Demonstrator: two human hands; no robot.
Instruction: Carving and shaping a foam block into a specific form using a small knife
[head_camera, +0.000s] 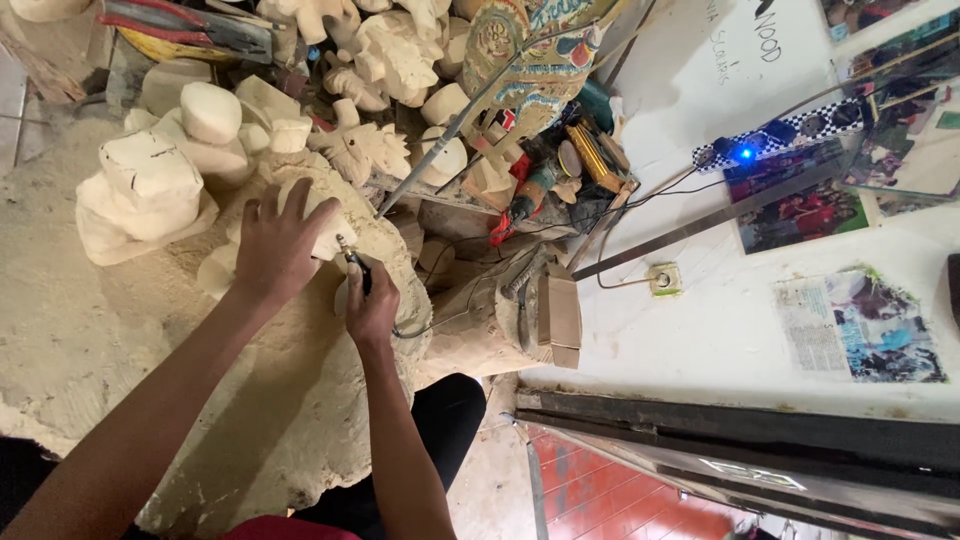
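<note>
Carving under left hand; right hand grips rotary tool beside.

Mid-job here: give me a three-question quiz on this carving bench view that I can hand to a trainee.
1. True or false: the left hand lies flat on the pale wood piece, fingers spread.
2. What does the right hand grip?
A. a paintbrush
B. a thin rotary tool with a cord
C. a hammer
3. Fill in: the tool's tip points at the pale wood piece close by the ____ hand.

Key
1. True.
2. B; its dark cord runs off to the right over the dusty work block.
3. Left.
</note>
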